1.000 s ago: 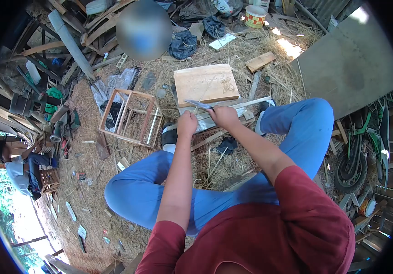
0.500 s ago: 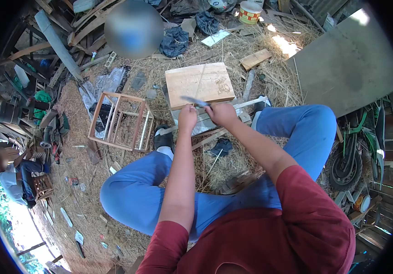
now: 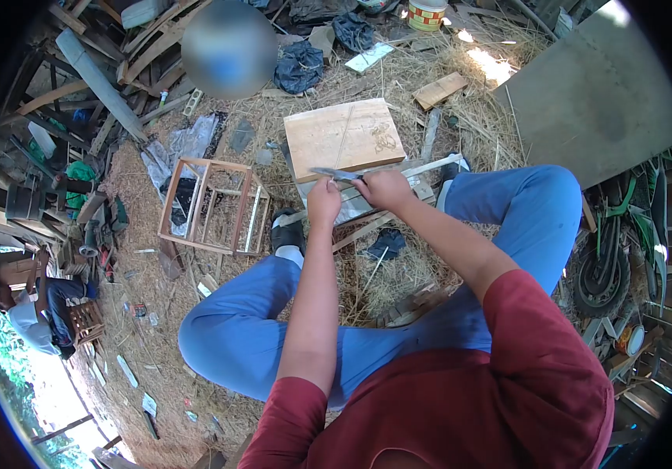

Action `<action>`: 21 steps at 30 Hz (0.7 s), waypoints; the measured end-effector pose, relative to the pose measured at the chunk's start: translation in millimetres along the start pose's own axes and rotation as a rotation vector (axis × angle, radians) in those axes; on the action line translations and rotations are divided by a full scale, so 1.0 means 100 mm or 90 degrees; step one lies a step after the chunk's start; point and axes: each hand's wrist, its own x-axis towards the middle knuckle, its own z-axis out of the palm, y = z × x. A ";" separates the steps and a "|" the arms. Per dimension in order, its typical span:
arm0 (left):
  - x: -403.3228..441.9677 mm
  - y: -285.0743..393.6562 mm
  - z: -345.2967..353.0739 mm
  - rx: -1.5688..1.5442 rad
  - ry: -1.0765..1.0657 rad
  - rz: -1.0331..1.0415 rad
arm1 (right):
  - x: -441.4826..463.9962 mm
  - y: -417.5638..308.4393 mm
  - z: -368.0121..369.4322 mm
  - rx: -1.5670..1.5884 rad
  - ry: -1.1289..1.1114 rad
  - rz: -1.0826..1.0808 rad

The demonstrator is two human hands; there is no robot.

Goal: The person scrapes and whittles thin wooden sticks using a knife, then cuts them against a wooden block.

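Fingers of the right hand [image 3: 387,190]: closed around the knife [image 3: 337,173], blade toward 9 o'clock. Left hand [image 3: 324,202]: fingers curled closed at the blade's 6 o'clock side; from where I stand, whether they pinch anything cannot be confirmed. Versus one second ago, both hands sit slightly nearer 3 o'clock along the wood block [image 3: 320,144]; knife work appears to continue. Block: 12 o'clock. Left shoe [image 3: 289,234] bounds 8 o'clock. Wooden frame [image 3: 242,209]: 9 o'clock, well apart. Room appears widest above the block.
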 end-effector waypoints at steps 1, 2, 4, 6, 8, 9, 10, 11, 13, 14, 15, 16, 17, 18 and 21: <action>0.02 -0.03 0.00 0.003 0.000 0.003 | 0.01 0.00 -0.05 -0.012 -0.011 0.011; 0.04 -0.05 0.00 -0.010 0.000 0.019 | 0.02 -0.01 -0.08 -0.024 -0.023 0.022; 0.02 -0.05 0.00 -0.024 -0.002 0.034 | 0.07 0.02 -0.03 0.000 -0.007 0.139; 0.01 -0.01 -0.03 0.001 -0.009 -0.008 | 0.02 0.01 0.00 -0.052 -0.017 -0.030; -0.02 0.05 -0.10 0.005 -0.010 -0.007 | 0.05 0.04 -0.05 -0.070 -0.043 -0.067; -0.03 0.06 -0.10 0.006 -0.012 -0.012 | 0.14 0.08 -0.08 -0.054 -0.024 0.054; -0.02 0.06 -0.09 0.003 -0.012 -0.012 | 0.18 0.11 -0.09 -0.038 -0.007 0.173; -0.03 0.05 -0.10 0.007 -0.017 -0.015 | 0.17 0.09 -0.06 -0.039 -0.036 0.146; -0.02 0.04 -0.11 0.015 -0.023 -0.010 | 0.05 0.06 -0.07 -0.057 -0.026 0.024; -0.06 0.01 -0.13 0.009 -0.030 -0.016 | 0.01 0.04 -0.07 -0.075 -0.019 -0.099; -0.09 0.01 -0.16 0.003 -0.038 -0.023 | 0.03 0.05 -0.05 -0.073 -0.017 -0.097; -0.07 0.04 -0.19 0.002 -0.037 -0.021 | 0.11 0.08 -0.06 -0.051 -0.017 -0.017; -0.08 0.04 -0.22 -0.017 -0.050 -0.023 | 0.15 0.11 -0.05 -0.029 -0.021 0.063; -0.11 -0.01 -0.21 -0.037 -0.063 -0.027 | 0.14 0.10 -0.06 -0.006 -0.027 0.143; -0.17 -0.15 -0.22 0.031 -0.043 0.024 | 0.05 0.04 -0.11 -0.036 -0.098 0.059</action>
